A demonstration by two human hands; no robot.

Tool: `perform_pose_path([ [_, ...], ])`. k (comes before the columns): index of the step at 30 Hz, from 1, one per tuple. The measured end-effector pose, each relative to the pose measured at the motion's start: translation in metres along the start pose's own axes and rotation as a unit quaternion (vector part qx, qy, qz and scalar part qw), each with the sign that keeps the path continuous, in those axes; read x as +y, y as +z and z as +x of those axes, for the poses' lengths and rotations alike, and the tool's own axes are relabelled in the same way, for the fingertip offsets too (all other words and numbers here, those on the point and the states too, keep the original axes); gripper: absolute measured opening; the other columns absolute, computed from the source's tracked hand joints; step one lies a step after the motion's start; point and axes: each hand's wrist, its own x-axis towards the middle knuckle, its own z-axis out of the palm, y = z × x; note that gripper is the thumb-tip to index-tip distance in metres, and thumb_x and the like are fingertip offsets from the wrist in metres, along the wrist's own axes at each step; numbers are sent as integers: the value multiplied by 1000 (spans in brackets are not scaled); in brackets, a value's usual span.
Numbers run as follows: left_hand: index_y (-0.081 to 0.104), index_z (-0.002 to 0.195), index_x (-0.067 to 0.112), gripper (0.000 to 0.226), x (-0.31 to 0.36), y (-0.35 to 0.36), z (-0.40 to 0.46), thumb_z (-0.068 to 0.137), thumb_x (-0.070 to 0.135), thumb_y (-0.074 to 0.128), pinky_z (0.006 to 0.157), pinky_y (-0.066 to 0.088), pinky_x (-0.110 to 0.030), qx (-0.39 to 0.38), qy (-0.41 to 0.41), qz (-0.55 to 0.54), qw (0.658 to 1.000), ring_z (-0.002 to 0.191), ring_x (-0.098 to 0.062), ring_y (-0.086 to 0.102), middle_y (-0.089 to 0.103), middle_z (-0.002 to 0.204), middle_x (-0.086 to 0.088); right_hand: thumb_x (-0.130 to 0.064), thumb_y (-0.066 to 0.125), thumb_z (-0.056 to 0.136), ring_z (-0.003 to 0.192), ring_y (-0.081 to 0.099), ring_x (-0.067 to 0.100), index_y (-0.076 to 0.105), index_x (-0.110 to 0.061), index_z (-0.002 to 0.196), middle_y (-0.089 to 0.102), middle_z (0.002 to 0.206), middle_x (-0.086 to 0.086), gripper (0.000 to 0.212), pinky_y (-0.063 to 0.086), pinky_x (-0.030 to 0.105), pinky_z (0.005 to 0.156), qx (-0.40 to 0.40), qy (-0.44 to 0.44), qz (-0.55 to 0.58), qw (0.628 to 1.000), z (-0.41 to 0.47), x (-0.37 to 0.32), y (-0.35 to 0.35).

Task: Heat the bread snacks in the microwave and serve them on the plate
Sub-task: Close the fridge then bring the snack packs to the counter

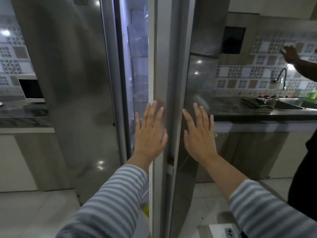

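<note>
Steel-grey refrigerator door (171, 83) stands ajar, its edge upright between our hands. Left hand (149, 133) and right hand (199, 134) are spread flat, empty. White microwave (30, 89) sits far left.

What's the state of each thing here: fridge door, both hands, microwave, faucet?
fridge door: ajar, lit interior showing through the gap on its left
left hand: fingers straight, flat at the door's edge
right hand: fingers straight, flat on the door's front
microwave: at far left on the counter, door looks closed
faucet: no running water that I can see
</note>
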Motion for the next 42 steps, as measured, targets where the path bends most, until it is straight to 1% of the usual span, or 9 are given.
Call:
perform_pose_path([
  [6,18,151,15,85,-2,19,42,79,29,62,118,-2,-54,-6,110,77,991,148,-25,-6,0,161,-9,-31,52,93,147,-14,25,-1,-25,153,-14,160,8,80,3,53,119,-109,13,11,994,35,4,29],
  [9,5,152,12,85,-13,40,60,88,31,57,118,-7,-53,-37,133,145,980,147,-27,-16,-13,160,-10,-33,55,92,145,-22,23,-11,-25,151,-24,157,4,89,0,52,119,-130,-1,38,991,62,2,53],
  [12,-13,150,7,94,-34,66,75,92,41,53,113,-18,-51,-70,111,225,965,142,-29,-28,-28,155,-14,-35,60,89,143,-25,24,-22,-26,146,-32,154,4,100,-1,52,118,-124,-15,35,992,88,9,90],
  [15,-22,147,5,110,-60,94,86,86,51,58,109,-24,-51,-69,62,265,960,140,-30,-32,-36,151,-16,-46,66,82,145,-19,29,-15,-26,150,-24,157,10,107,5,58,115,-100,-55,15,993,113,19,135],
  [17,-19,148,6,117,-76,111,94,81,54,63,111,-23,-53,-51,47,256,964,143,-30,-27,-31,154,-15,-51,68,78,146,-15,30,-10,-26,151,-19,158,11,109,10,61,114,-87,-101,1,991,129,23,164],
  [21,-2,152,8,123,-108,135,110,68,61,71,117,-3,-56,-11,39,255,966,148,-27,-4,-4,160,-13,-58,63,77,147,-6,32,-9,-20,152,-8,159,14,111,17,62,113,-47,-147,-4,988,157,19,209],
  [24,5,152,9,117,-130,151,122,71,63,68,117,2,-57,-1,44,252,967,148,-27,-3,0,160,-12,-62,63,75,146,1,34,5,-18,153,2,158,18,106,19,64,112,-19,-161,-1,987,175,14,235],
  [33,6,153,12,110,-192,208,161,75,62,66,117,9,-58,-37,33,223,974,148,-28,-4,-4,160,-12,-58,68,74,147,4,34,16,-16,152,4,159,14,103,9,60,115,31,-185,-38,982,228,-6,291],
  [42,11,153,11,105,-224,237,182,77,60,64,117,13,-56,-34,64,176,982,148,-29,1,1,160,-14,-59,58,80,146,6,35,18,-15,152,9,159,16,94,4,62,114,44,-177,-64,981,247,-10,317],
])
